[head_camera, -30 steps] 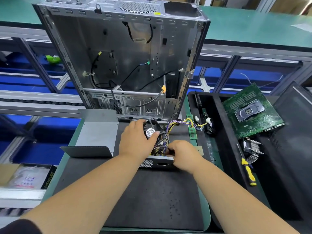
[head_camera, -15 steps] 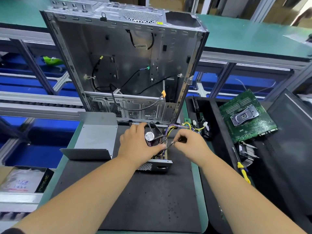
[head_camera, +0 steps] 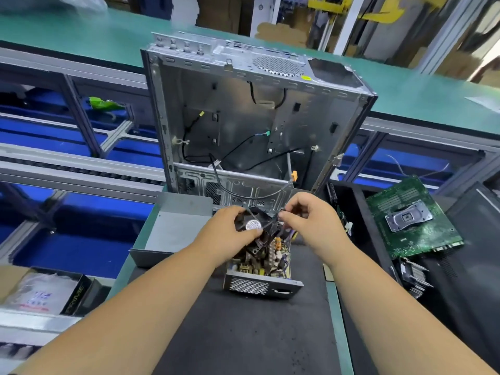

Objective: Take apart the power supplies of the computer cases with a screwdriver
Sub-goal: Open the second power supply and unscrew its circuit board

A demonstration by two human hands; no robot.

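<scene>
Gripping the black cooling fan (head_camera: 250, 224) above an opened power supply (head_camera: 261, 269), the left hand (head_camera: 230, 235) curls fingers and thumb round the fan's frame while the right hand (head_camera: 311, 220) pinches a thin black wire (head_camera: 273, 221) running from it. Both forearms reach in from the near edge of the black mat (head_camera: 243, 334), wrists slightly raised. The supply sits mid-mat with its circuit board exposed and its grey metal cover (head_camera: 173, 226) lying just beside it toward the mat's left edge, so the housing is judged already opened; freeing the fan and lifting out the board appear to remain. Behind it, at the mat's far edge, stands the stripped computer case (head_camera: 243, 125). A green motherboard (head_camera: 411, 217) rests in a black bin well to the right.
</scene>
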